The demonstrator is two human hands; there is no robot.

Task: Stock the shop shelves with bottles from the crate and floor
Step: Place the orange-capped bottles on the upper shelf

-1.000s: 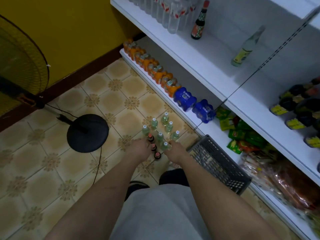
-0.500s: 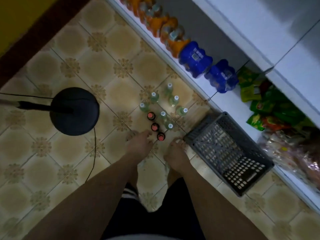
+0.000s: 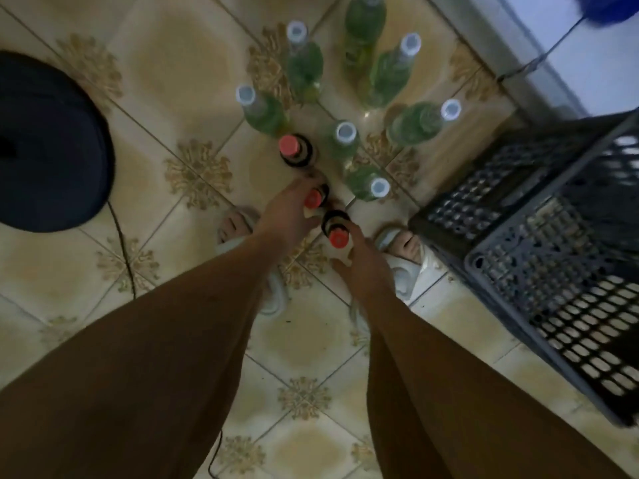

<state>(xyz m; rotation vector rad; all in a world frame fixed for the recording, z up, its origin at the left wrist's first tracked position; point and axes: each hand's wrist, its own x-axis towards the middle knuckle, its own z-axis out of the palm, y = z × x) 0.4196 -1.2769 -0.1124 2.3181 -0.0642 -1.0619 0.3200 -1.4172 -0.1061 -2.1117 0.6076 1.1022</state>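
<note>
Hand [image 3: 288,210] hiding red-capped bottle [image 3: 314,198]

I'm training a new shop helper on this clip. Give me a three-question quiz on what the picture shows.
1. How many red-capped dark bottles stand on the floor?
2. True or false: the grey crate lies to the person's left.
3. The left hand is at: A) a green bottle, B) the middle red-capped bottle, C) the black fan base.

Key: 1. Three. 2. False; it is on the right, beside the right hand. 3. B.
</note>
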